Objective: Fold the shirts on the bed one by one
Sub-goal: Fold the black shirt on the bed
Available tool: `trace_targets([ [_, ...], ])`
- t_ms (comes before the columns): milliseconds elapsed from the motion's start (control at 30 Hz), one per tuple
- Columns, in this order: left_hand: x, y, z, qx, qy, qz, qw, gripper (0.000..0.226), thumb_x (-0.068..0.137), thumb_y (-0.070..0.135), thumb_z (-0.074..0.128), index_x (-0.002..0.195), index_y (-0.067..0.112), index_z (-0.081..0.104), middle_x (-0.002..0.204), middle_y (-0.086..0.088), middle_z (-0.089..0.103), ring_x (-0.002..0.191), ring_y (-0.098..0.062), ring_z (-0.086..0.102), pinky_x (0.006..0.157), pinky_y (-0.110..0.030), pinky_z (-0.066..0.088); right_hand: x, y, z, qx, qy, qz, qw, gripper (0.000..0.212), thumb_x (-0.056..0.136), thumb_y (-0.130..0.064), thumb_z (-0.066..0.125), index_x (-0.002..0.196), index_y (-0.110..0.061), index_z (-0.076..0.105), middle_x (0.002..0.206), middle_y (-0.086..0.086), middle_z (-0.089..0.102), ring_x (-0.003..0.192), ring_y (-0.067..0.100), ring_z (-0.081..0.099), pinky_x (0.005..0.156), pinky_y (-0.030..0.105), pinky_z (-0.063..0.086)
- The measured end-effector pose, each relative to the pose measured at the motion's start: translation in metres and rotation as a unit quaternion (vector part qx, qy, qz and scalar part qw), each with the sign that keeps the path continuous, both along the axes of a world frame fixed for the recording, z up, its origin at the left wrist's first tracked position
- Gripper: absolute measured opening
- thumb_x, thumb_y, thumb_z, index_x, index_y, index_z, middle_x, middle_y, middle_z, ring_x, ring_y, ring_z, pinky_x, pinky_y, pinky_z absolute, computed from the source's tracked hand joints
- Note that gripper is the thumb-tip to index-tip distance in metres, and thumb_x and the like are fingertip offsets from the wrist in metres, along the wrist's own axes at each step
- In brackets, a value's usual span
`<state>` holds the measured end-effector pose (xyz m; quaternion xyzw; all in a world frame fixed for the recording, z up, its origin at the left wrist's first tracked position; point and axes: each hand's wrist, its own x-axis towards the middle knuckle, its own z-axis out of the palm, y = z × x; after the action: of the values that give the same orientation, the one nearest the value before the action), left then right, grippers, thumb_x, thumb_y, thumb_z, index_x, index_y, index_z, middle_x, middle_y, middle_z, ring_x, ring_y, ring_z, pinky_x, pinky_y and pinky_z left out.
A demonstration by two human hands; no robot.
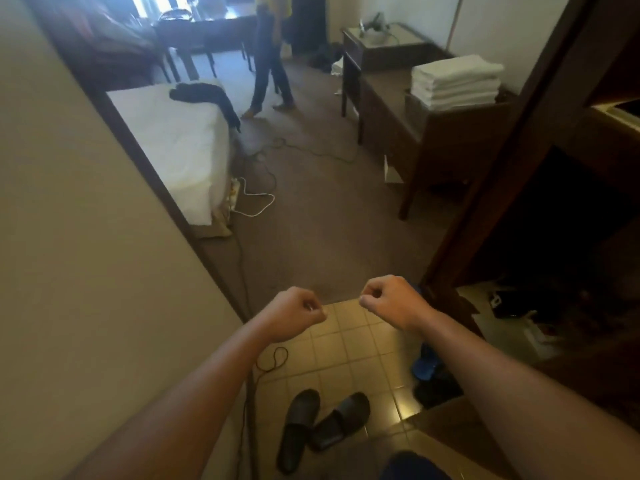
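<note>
A: Hands? Where is the bed?

B: The left hand (297, 312) and right hand (390, 300) are seen raised over the tiled floor (349, 344), fingers curled into fists, nothing gripped. The bed (173, 147) is found well beyond the hands, past the wall (86, 237).

A: Shirts?

B: One dark garment (204, 95) is noted on the bed's far corner, draped over the edge. Folded towels (455, 81) are stacked across from the bed.

Beige wall (69, 237) on left, dark door frame (519, 168) on right. Tile floor (349, 344) near, brown carpet (329, 220) beyond. Dark wood bench (433, 133) w/ white towel stack (455, 81), side table (381, 46) behind it. Desk (207, 29) at back under bright window (156, 3). Cables (256, 199) on carpet, black slippers (322, 427) on tile.
</note>
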<state>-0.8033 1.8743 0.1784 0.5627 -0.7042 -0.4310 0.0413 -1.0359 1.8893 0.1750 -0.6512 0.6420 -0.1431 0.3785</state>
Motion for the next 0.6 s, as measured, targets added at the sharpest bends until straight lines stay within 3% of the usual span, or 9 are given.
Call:
trace_targets([
  [333,0.015,-0.149,-0.017,0.014,0.019,0.057,0.998,0.021,0.097,0.037,0.064,0.11,0.021,0.069,0.101,0.003,0.069,0.092,-0.01,0.067,0.083,-0.03,0.058,0.021,-0.18,-0.034,0.014,-0.029,0.058,0.998,0.011,0.096,-0.032,0.064,0.087,-0.032,0.07,0.089,-0.009,0.069,0.083,0.005,0.065,0.071,0.026,0.052],
  [600,-0.005,-0.305,-0.012,0.035,-0.057,0.087,0.994,0.023,0.099,0.035,0.061,0.119,0.024,0.066,0.117,0.003,0.067,0.104,-0.008,0.064,0.096,-0.035,0.055,-0.006,-0.371,-0.035,0.063,-0.055,0.116,0.99,0.012,0.098,-0.03,0.062,0.102,-0.022,0.071,0.097,-0.002,0.069,0.09,0.012,0.067,0.084,0.036,0.059],
])
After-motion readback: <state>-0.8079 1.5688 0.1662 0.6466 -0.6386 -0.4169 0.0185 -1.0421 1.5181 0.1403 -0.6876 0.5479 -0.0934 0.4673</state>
